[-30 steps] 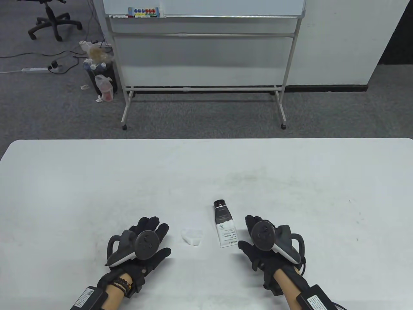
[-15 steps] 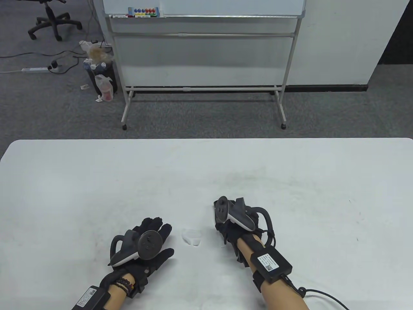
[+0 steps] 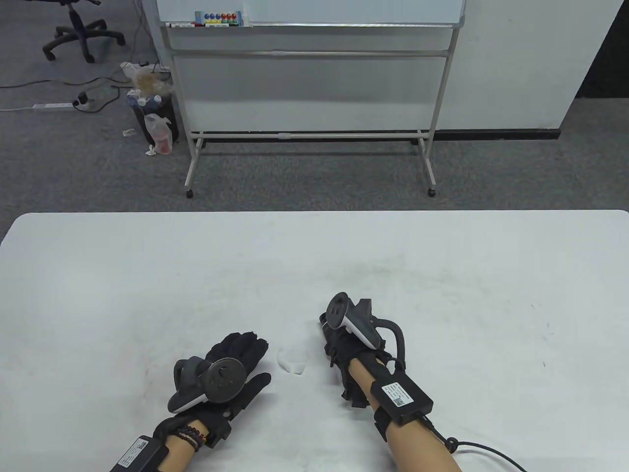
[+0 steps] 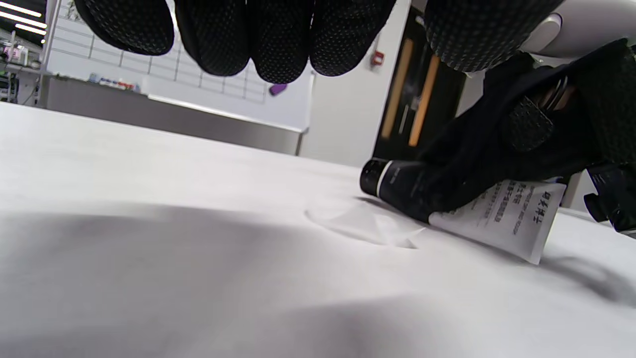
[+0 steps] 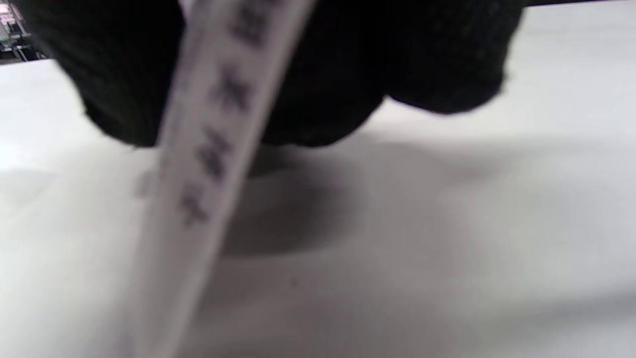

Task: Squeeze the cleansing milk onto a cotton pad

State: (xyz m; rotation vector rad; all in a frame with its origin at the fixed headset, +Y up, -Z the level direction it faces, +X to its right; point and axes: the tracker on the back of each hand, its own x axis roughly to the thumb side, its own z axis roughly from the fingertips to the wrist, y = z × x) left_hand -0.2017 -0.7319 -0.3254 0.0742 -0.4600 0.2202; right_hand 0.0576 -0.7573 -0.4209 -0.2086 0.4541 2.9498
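The cleansing milk tube, white with a black cap, lies low on the table in the left wrist view [image 4: 502, 219], cap pointing away. My right hand [image 3: 335, 344] is turned on its side and grips the tube around its middle; the hand also shows in the left wrist view [image 4: 502, 144]. In the table view the hand hides the tube. The tube's flat printed end shows blurred in the right wrist view [image 5: 218, 124]. A thin white cotton pad [image 3: 293, 360] lies flat between my hands, also in the left wrist view [image 4: 365, 226]. My left hand [image 3: 245, 356] is open and empty, just left of the pad.
The white table [image 3: 147, 275] stretches wide around both hands. Beyond its far edge stand a whiteboard on a wheeled frame [image 3: 309, 73], a waste bin with bags [image 3: 152, 118] and an office chair [image 3: 78, 29] on grey carpet.
My right hand moved left onto the tube, turned on its side and took hold of it. My left hand slid slightly right toward the pad.
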